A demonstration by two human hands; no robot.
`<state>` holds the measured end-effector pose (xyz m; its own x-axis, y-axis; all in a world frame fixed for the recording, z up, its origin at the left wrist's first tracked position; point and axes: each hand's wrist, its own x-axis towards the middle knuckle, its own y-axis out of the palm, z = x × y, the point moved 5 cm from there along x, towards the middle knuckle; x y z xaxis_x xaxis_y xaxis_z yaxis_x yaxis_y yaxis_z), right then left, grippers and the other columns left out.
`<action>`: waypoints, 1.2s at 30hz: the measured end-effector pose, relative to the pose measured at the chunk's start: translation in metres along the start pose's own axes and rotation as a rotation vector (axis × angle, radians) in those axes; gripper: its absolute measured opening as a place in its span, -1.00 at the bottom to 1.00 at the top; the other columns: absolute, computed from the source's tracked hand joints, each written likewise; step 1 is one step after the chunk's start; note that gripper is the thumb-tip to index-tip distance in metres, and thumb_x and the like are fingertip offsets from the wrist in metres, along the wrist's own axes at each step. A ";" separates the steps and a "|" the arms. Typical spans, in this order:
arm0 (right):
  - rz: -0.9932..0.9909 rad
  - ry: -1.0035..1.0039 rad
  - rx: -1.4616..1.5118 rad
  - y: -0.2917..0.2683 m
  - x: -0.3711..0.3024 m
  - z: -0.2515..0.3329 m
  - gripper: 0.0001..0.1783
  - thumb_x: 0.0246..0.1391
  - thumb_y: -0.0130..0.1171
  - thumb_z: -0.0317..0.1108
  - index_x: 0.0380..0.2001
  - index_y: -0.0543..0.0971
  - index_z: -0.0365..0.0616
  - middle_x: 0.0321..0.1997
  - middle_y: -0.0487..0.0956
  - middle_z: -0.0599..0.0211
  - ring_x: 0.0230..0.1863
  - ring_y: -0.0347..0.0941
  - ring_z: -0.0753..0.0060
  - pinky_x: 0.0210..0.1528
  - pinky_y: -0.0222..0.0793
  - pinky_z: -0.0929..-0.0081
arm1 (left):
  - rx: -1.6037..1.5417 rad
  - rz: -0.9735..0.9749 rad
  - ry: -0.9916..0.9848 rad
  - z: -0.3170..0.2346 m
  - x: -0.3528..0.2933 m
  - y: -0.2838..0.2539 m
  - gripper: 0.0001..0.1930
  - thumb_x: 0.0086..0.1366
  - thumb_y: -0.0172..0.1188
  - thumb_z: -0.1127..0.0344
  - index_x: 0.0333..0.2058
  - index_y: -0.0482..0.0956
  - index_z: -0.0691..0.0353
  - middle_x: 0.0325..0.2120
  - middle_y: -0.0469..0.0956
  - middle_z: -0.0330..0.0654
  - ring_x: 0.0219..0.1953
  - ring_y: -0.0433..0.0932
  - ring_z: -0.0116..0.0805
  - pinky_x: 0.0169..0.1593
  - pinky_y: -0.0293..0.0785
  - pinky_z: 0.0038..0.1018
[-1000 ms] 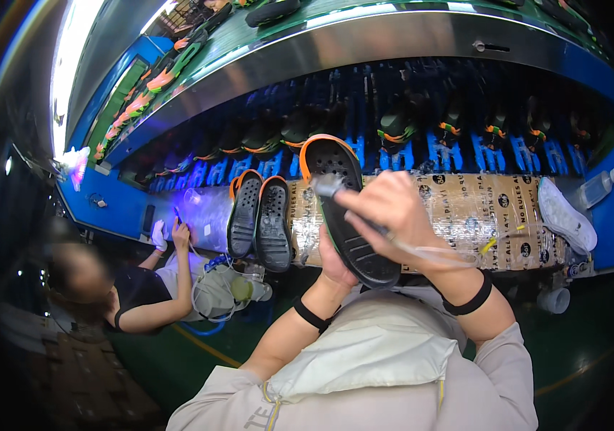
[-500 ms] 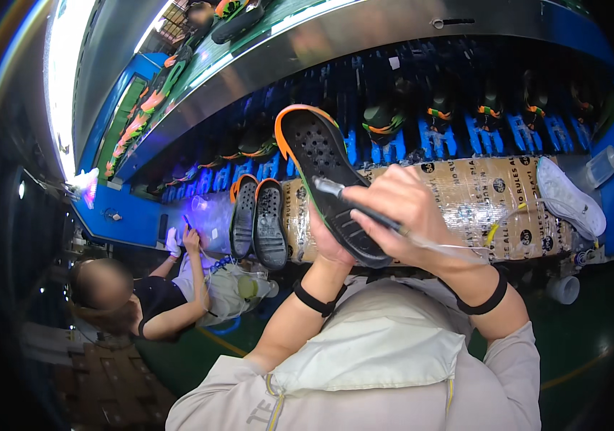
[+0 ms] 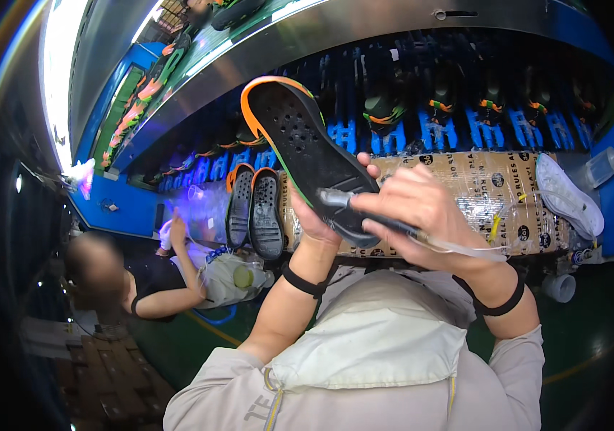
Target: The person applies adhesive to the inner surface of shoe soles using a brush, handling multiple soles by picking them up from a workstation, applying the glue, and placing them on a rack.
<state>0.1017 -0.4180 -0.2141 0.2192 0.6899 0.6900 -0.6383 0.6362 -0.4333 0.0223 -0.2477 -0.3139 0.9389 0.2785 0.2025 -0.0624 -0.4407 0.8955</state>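
Note:
My left hand (image 3: 315, 218) is closed around a black shoe sole (image 3: 299, 147) with an orange and green rim, holding it tilted above the work surface. The sole's inner side faces up, with round holes at one end and grooves at the other. In my right hand (image 3: 422, 208) is a brush (image 3: 386, 221) with a dark handle, its pale bristles touching the grooved end of the sole. A clear tube (image 3: 465, 249) trails from the handle past my right wrist. Left of my left hand, a pair of similar soles (image 3: 266, 215) lies on the work surface.
Brown printed cardboard under clear film (image 3: 458, 194) covers the work surface. A white shoe-shaped piece (image 3: 569, 195) and a clear bottle (image 3: 603, 167) lie at the right. Blue racks (image 3: 437, 133) with dark shoes run along the back. A co-worker (image 3: 159, 284) sits at the left.
The brush has moved from the middle of the sole toward its grooved end. My left hand and the sole have shifted left, and the sole's near end has risen. The co-worker's hand has moved.

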 end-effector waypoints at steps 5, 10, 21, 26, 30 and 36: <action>0.325 -0.102 0.206 0.011 0.001 0.020 -0.64 0.08 0.54 -0.37 -0.02 0.78 -0.08 -0.37 0.60 0.35 -0.27 0.52 0.22 -0.11 0.32 0.23 | -0.102 0.039 -0.006 -0.018 0.004 0.012 0.14 0.30 -0.05 -0.71 0.46 0.35 0.25 0.28 0.51 0.23 0.30 0.53 0.25 0.31 0.56 0.30; 0.235 -0.016 0.042 0.014 0.012 0.020 -0.69 0.11 0.54 -0.33 -0.05 0.79 -0.06 -0.36 0.63 0.36 -0.27 0.51 0.24 -0.11 0.31 0.24 | 0.130 0.103 -0.006 -0.043 0.002 0.011 0.03 0.34 0.04 -0.63 0.48 0.36 0.12 0.33 0.46 0.15 0.33 0.47 0.19 0.32 0.49 0.36; 0.514 -0.089 0.099 0.040 0.029 0.038 -0.62 0.04 0.58 -0.36 -0.03 0.80 -0.09 -0.49 0.50 0.38 -0.39 0.43 0.27 -0.18 0.25 0.27 | 0.243 0.200 -0.090 -0.077 0.004 0.023 0.01 0.46 -0.17 -0.47 0.45 0.30 0.42 0.24 0.53 0.37 0.24 0.61 0.26 0.34 0.57 0.09; 0.391 0.038 0.005 0.041 0.032 0.027 -0.63 0.04 0.58 -0.37 -0.04 0.80 -0.09 -0.44 0.57 0.39 -0.34 0.47 0.27 -0.16 0.27 0.28 | 0.263 0.219 -0.154 -0.085 0.005 0.039 -0.21 0.58 -0.19 -0.19 0.41 0.37 0.47 0.19 0.61 0.32 0.17 0.70 0.13 0.28 0.65 -0.08; 0.577 -0.014 -0.011 0.046 0.039 0.036 -0.65 0.02 0.58 -0.40 -0.07 0.80 -0.11 -0.42 0.60 0.38 -0.34 0.49 0.25 -0.15 0.29 0.27 | 0.533 0.091 -0.212 -0.096 0.010 0.004 -0.19 0.57 -0.14 -0.18 0.44 0.31 0.48 0.24 0.56 0.39 0.18 0.68 0.25 0.28 0.65 0.01; 0.556 -0.034 -0.181 0.054 0.038 0.026 -0.60 -0.04 0.59 -0.40 -0.06 0.81 -0.05 -0.44 0.55 0.40 -0.31 0.49 0.24 -0.11 0.29 0.27 | 0.421 0.105 -0.334 -0.102 0.020 -0.004 -0.45 0.63 -0.08 0.12 0.36 0.46 0.45 0.18 0.66 0.15 0.10 0.76 -0.13 0.17 0.72 -0.23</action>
<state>0.0563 -0.3660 -0.1962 -0.1382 0.9276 0.3470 -0.5138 0.2323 -0.8258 0.0066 -0.1535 -0.2732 0.9957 -0.0414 0.0834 -0.0847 -0.7743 0.6271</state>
